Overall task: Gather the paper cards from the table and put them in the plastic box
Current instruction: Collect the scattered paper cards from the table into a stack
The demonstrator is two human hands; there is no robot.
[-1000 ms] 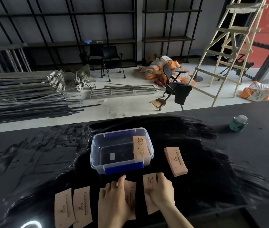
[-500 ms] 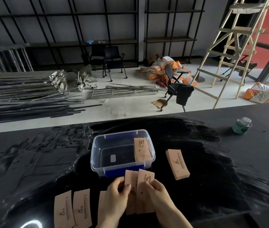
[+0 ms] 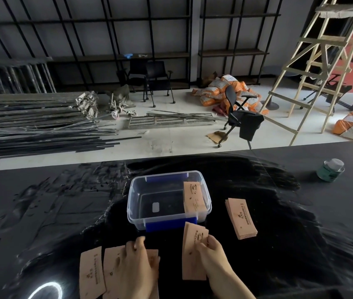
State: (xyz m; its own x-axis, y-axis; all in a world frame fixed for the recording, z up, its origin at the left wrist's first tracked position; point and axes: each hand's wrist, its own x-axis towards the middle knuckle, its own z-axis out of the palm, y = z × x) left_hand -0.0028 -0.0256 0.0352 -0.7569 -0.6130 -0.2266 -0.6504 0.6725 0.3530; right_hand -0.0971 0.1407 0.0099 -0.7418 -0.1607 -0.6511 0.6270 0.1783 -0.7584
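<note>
Black glossy table (image 3: 301,244), smeared and streaked, catching a ring of light at the near left edge. Beyond it a pale concrete floor: metal bars (image 3: 37,126) stacked at left, black office chairs (image 3: 242,119), orange sacks (image 3: 218,91) heaped by the wall, a wooden ladder (image 3: 322,67) at right, dark shelving frames along the back. Small green tin (image 3: 331,170) with a pale lid far right on the table.

Clear plastic box (image 3: 169,201) with blue clips at mid-table, lid off, one paper card (image 3: 194,197) leaning inside against its right wall. Thin stack of cards (image 3: 241,219) flat on the table just right of the box.

Right hand (image 3: 214,255) closed around a few gathered cards (image 3: 193,251), thumb on the printed face, fingers behind; cards upright, lifted off the table, top edge just short of the box's near wall. Left hand (image 3: 136,268) spread palm-down, gripping nothing, pressing flat on a card (image 3: 153,257) on the table; beside it to the left, two more cards (image 3: 90,275) lying side by side near the table's front edge, the nearer one partly under the hand.
</note>
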